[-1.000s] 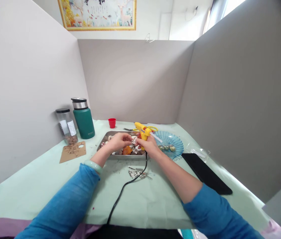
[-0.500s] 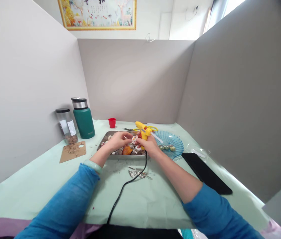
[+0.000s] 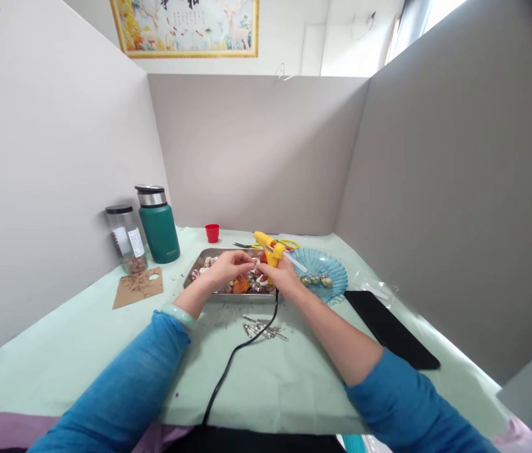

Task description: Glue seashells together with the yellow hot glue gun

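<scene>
My right hand [image 3: 283,278] is wrapped around a yellow hot glue gun [image 3: 270,248], with a pale glue stick [image 3: 297,262] jutting from its rear. The gun's nozzle points up and to the left. My left hand [image 3: 229,268] is pinched on a small whitish piece, too small to name, and its fingertips meet those of my right hand. Both hands are over a metal tray [image 3: 228,298] of shells, stones and other small decorations, with an orange piece [image 3: 241,286] among them. The hands hide part of the tray's contents.
Right of the tray, a blue glass plate [image 3: 336,267] holds greenish pieces. Metal clips [image 3: 266,328] lie in front, beside the gun's black cord [image 3: 232,358]. Behind are yellow-handled scissors [image 3: 289,243] and a red cup [image 3: 212,233]. A green bottle [image 3: 158,233] and jar [image 3: 127,242] stand left.
My left hand has shifted slightly right, and its fingertips have closed in toward my right hand. The glue gun has moved slightly left in my right hand.
</scene>
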The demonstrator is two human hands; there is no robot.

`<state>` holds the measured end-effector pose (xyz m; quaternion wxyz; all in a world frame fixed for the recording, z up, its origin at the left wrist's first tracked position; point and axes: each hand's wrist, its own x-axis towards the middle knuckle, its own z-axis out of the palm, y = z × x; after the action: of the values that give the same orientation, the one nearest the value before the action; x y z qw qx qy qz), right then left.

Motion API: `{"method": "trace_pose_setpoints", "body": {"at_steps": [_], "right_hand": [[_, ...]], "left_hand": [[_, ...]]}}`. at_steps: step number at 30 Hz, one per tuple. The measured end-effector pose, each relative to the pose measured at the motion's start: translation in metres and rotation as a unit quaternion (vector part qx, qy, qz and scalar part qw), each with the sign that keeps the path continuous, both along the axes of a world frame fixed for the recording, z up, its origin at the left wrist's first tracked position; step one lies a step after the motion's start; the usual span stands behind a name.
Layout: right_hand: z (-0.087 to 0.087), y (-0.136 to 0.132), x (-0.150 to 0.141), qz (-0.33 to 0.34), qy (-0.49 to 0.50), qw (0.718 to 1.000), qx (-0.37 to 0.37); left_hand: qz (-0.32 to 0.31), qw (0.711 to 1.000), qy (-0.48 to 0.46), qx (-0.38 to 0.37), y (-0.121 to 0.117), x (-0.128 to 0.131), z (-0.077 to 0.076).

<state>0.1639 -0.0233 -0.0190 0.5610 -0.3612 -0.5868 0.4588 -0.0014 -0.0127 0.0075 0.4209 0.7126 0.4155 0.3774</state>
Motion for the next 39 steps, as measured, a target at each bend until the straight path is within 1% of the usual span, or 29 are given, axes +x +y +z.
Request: {"method": "trace_pose_setpoints", "body": {"at_steps": [3, 6, 10, 13, 16, 20, 24, 29, 39], "right_hand": [[-0.001, 0.002, 0.000, 0.001, -0.019, 1.000, -0.005], [-0.001, 0.002, 0.000, 0.006, -0.026, 1.000, -0.006], [-0.001, 0.002, 0.000, -0.004, -0.014, 1.000, -0.012], [-0.001, 0.001, 0.001, -0.010, -0.007, 1.000, -0.014], [-0.001, 0.000, 0.001, -0.003, -0.017, 1.000, -0.010], [-0.003, 0.002, 0.002, 0.001, -0.029, 1.000, 0.000], [-0.005, 0.004, 0.002, -0.005, -0.040, 0.999, -0.001], [-0.007, 0.008, 0.002, -0.001, -0.032, 0.999, 0.001], [-0.005, 0.006, 0.000, 0.012, -0.006, 1.000, -0.012]], "left_hand": [[0.012, 0.999, -0.022, -0.035, 0.000, 0.001, -0.002], [0.011, 0.995, -0.051, -0.086, -0.002, 0.000, -0.002], [-0.004, 0.983, -0.109, -0.146, -0.001, -0.001, -0.003], [0.004, 0.974, -0.154, -0.169, 0.002, 0.000, -0.004], [0.006, 0.970, -0.178, -0.168, 0.003, 0.001, -0.005], [0.003, 0.973, -0.167, -0.162, 0.002, 0.002, -0.005], [0.006, 0.975, -0.160, -0.151, -0.003, 0.003, -0.002], [0.001, 0.977, -0.158, -0.141, -0.006, 0.004, 0.001], [0.010, 0.976, -0.172, -0.131, 0.005, -0.001, -0.011]]}}
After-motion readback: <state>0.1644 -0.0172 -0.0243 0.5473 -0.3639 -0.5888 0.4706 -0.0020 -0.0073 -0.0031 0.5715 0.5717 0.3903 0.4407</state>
